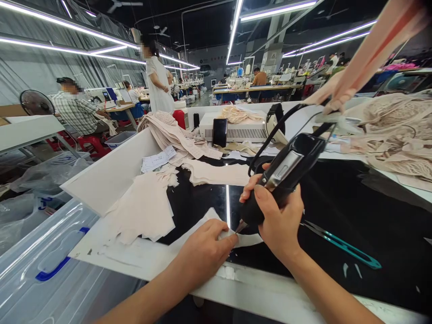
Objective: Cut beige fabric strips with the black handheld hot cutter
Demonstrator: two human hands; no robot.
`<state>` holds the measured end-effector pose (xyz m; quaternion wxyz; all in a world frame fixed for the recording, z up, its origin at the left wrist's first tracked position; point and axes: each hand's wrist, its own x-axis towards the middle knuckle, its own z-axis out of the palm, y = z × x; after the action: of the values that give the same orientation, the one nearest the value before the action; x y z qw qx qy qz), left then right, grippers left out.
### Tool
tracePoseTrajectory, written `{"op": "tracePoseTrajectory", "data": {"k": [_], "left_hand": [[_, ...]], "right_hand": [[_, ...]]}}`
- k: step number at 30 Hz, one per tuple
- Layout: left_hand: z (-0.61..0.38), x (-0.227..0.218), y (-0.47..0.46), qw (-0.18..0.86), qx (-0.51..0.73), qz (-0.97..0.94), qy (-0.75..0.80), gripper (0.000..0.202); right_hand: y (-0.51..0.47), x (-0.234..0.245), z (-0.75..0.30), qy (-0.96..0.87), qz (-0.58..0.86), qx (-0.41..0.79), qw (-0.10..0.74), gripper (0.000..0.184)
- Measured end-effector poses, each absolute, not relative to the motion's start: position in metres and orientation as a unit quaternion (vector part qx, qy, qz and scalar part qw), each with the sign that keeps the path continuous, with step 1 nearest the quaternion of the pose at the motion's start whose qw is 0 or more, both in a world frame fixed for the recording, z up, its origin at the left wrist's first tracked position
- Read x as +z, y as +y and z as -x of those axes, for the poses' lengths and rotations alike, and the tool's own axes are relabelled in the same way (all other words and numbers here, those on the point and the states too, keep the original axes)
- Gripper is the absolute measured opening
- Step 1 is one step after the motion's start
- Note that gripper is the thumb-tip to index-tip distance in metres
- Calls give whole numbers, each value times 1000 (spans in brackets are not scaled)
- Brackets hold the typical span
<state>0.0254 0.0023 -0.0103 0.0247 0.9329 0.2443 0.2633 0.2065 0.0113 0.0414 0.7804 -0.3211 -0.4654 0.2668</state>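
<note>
Grip of the right hand (281, 225) is closed around the black tool (286, 166), slanting down-left toward the pale cloth (250, 240) near the worktop's (337, 193) front edge; the left hand (204, 247), nearer, pinches this cloth.

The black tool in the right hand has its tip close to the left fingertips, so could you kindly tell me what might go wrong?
The black tool could slip and hurt the left hand, whose fingertips are beside its tip. The pale cloth at those fingertips might shift or get damaged. The teal snips point toward the right hand, which could brush them.
</note>
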Motion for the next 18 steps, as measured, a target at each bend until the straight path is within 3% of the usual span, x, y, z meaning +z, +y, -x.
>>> {"op": "tracePoseTrajectory", "data": {"k": [15, 18], "left_hand": [[-28, -16, 4, 25, 291, -926, 240, 23], [-29, -18, 3, 26, 281, -928, 242, 23]], "right_hand": [[21, 38, -199, -466, 347, 263, 770, 26], [20, 39, -201, -449, 355, 276, 772, 32]]}}
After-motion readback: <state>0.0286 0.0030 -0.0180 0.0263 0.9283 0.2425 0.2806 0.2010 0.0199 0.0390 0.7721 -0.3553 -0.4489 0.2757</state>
